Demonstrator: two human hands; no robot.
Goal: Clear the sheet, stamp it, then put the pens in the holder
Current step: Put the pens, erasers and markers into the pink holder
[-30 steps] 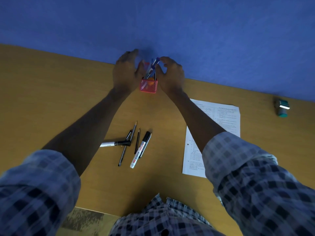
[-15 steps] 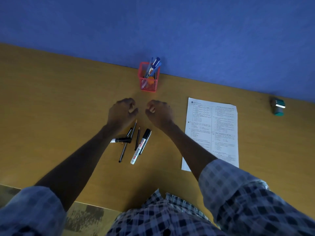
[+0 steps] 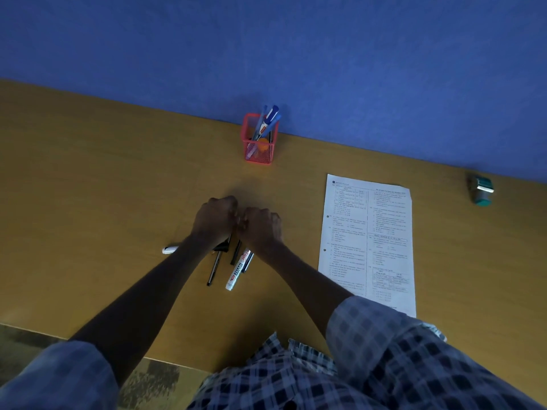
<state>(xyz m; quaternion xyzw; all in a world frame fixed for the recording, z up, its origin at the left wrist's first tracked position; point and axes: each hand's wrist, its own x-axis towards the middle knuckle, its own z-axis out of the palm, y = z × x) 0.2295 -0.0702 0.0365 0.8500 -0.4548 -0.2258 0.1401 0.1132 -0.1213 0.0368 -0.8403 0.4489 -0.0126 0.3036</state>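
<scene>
Several loose pens lie on the wooden table (image 3: pixel 88 187) in front of me, among them a white marker (image 3: pixel 236 272), a thin black pen (image 3: pixel 213 269) and a black-capped marker whose white end (image 3: pixel 170 250) sticks out left. My left hand (image 3: pixel 216 223) and my right hand (image 3: pixel 260 229) sit side by side over the pens' far ends, knuckles up, fingers curled down and touching each other. Whether they grip any pen is hidden. The red mesh holder (image 3: pixel 259 152) stands by the wall with blue pens (image 3: pixel 270 116) in it. The printed sheet (image 3: pixel 367 241) lies bare at the right.
A green and grey stamp (image 3: pixel 481 190) lies on its side at the far right near the blue wall (image 3: pixel 296 54). The table's near edge runs just in front of my checked shirt (image 3: pixel 296 374).
Both hands have come back from the holder toward me and lowered onto the far ends of the loose pens, closing together. The pens, sheet and stamp have not moved.
</scene>
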